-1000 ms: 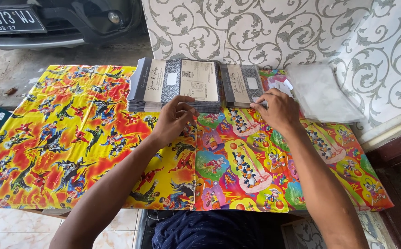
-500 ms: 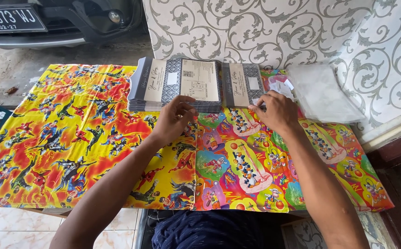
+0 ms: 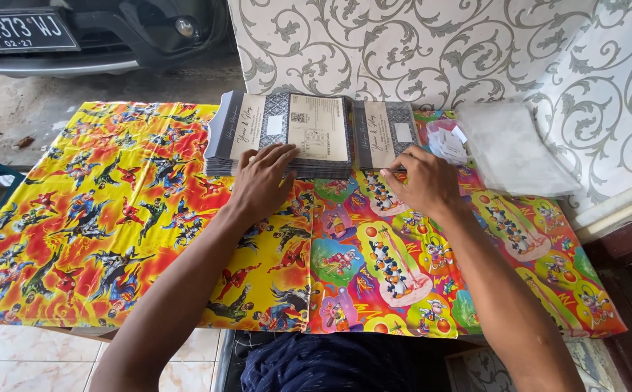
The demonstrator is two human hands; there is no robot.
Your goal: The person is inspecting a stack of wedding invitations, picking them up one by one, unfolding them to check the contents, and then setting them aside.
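A table under bright cartoon-printed wrapping paper (image 3: 149, 218) carries, at its far edge, a grey-and-cream stack of printed cards (image 3: 287, 134) with a smaller stack (image 3: 385, 134) to its right. The left hand (image 3: 261, 178) rests spread on the big stack's near edge; the right hand (image 3: 421, 181) pinches narrowly at the smaller one. Lifting a single card cleanly likely calls for steady downward pressure.

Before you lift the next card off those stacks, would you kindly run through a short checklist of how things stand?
1. Left hand rests on the big card stack: ok.
2. Right hand touches the smaller stack: ok.
3. A single card pinched free: cannot tell.
4. Stacks lie flat on the table cover: ok.
5. Clear plastic sleeves within reach, right of the stacks: ok.
6. Small white slips beside the sleeves: ok.
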